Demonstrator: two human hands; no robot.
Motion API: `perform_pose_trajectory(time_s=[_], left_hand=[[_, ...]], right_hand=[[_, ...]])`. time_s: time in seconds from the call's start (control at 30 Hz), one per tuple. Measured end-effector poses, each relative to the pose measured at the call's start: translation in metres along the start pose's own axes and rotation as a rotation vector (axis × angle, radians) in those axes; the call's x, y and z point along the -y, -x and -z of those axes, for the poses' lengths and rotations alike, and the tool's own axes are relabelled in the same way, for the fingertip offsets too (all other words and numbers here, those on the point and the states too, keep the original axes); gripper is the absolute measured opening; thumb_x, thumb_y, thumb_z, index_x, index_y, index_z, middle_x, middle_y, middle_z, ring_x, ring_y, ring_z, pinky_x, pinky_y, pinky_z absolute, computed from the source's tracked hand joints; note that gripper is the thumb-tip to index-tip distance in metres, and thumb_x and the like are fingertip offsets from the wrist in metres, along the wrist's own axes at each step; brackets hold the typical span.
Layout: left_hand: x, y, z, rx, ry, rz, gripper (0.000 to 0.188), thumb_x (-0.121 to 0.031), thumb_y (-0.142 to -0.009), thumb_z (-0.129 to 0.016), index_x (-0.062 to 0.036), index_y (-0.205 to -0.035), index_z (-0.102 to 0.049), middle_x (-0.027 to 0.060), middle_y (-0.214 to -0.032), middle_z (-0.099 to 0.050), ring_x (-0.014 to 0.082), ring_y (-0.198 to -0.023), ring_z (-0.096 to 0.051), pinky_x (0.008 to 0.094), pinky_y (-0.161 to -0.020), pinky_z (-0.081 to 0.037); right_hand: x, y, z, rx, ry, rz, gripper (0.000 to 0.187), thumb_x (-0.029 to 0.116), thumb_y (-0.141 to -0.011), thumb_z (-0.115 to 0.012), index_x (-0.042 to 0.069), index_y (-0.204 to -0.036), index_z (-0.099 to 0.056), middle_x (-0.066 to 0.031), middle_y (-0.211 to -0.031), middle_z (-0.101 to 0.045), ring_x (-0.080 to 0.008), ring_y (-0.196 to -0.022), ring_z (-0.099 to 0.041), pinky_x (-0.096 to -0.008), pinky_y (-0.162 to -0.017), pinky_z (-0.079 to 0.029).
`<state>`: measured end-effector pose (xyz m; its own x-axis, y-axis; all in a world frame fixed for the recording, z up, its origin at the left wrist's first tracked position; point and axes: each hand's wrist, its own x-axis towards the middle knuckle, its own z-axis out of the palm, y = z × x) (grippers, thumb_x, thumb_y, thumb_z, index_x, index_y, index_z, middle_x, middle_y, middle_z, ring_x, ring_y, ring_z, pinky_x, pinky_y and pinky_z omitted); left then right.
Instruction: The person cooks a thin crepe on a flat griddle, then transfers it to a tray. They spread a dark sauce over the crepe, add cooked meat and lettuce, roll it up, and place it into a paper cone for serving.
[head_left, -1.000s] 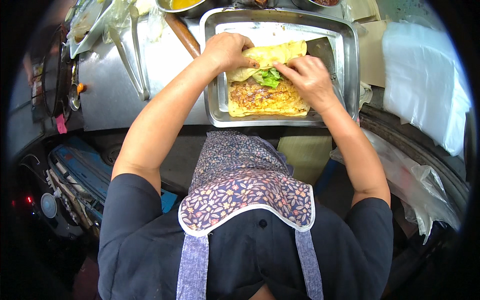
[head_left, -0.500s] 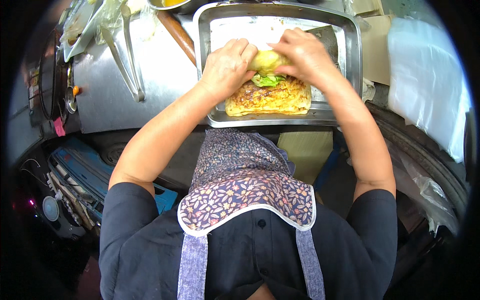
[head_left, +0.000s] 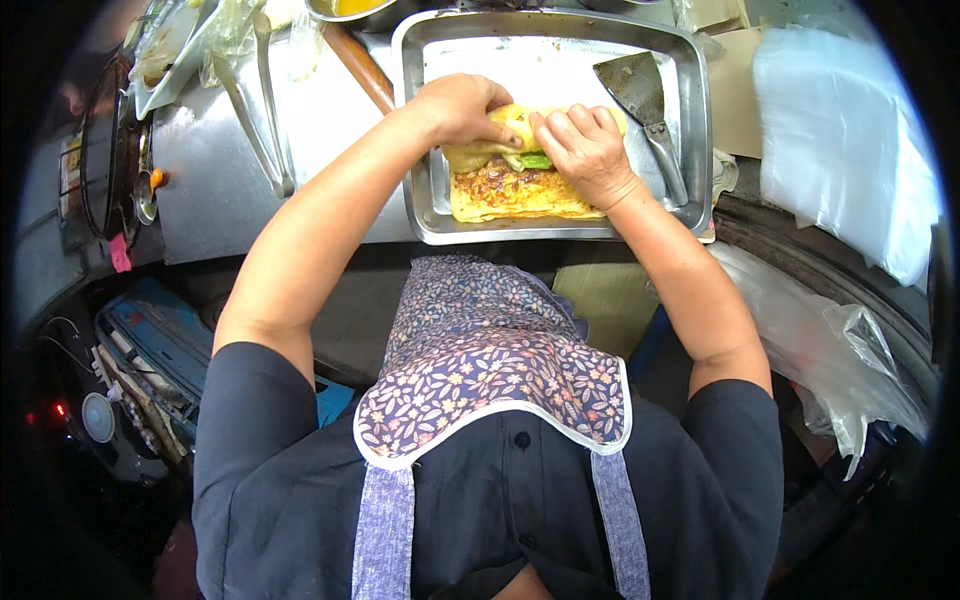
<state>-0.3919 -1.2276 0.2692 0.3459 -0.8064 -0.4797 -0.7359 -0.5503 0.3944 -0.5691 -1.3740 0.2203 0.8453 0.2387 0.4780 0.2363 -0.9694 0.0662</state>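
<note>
A browned, yellow egg pancake [head_left: 520, 205] lies in a rectangular metal tray [head_left: 552, 233], its far part folded over toward me. Green lettuce [head_left: 536, 161] peeks out from under the fold. My left hand [head_left: 465, 110] grips the left part of the folded edge, thumb on top and fingertips partly hidden. On the right, my right hand [head_left: 585, 155] has its curled fingers closed over the roll, the thumb out of sight. A flat metal scraper [head_left: 634, 88] rests at the tray's right side, with its handle slanting toward me.
Metal tongs [head_left: 258, 115] lie on the steel counter [head_left: 215, 200] to the left. A wooden handle [head_left: 358, 68] slants up to a bowl [head_left: 362, 14] beyond the tray. Clear plastic bags [head_left: 840, 150] are stacked at the right, near cardboard [head_left: 736, 100].
My hands have drawn the folded pancake nearer me, covering more of its browned surface. The right hand has moved down and left, uncovering the scraper, and the left hand has turned over the fold.
</note>
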Motion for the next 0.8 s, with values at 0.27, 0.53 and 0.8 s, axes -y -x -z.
perform_pose_trajectory(time_s=[0.27,0.53,0.8], left_hand=[[-0.028,0.038,-0.034,-0.344,-0.099,-0.119,0.048,-0.036,-0.071,-0.084,-0.0157,-0.113,-0.071,0.0061,-0.1,-0.067,0.0269,-0.098,-0.067,0.0394,-0.084,-0.055],[0.002,0.005,-0.03,-0.591,-0.327,-0.201,0.048,-0.031,-0.071,-0.083,-0.017,-0.114,-0.065,0.0021,-0.103,-0.062,0.0231,-0.099,-0.063,0.0364,-0.08,-0.056],[-0.013,0.033,-0.031,-0.605,-0.156,-0.33,0.062,-0.032,-0.072,-0.084,-0.0133,-0.126,-0.058,0.0125,-0.117,-0.058,0.03,-0.104,-0.063,0.0384,-0.084,-0.056]], right_hand=[[-0.047,-0.019,0.051,0.386,-0.49,-0.298,0.069,0.033,-0.065,-0.087,0.014,-0.127,-0.063,-0.0066,-0.103,-0.065,-0.0314,-0.104,-0.061,-0.0419,-0.089,-0.051],[-0.057,-0.027,-0.005,0.222,-0.266,-0.207,0.041,0.024,-0.066,-0.085,0.012,-0.103,-0.073,-0.0046,-0.09,-0.063,-0.0258,-0.093,-0.063,-0.0395,-0.083,-0.05],[-0.022,0.0,-0.003,-0.022,0.048,-0.06,0.033,0.022,-0.073,-0.07,0.011,-0.104,-0.065,-0.0009,-0.09,-0.058,-0.0187,-0.087,-0.059,-0.0357,-0.084,-0.048]])
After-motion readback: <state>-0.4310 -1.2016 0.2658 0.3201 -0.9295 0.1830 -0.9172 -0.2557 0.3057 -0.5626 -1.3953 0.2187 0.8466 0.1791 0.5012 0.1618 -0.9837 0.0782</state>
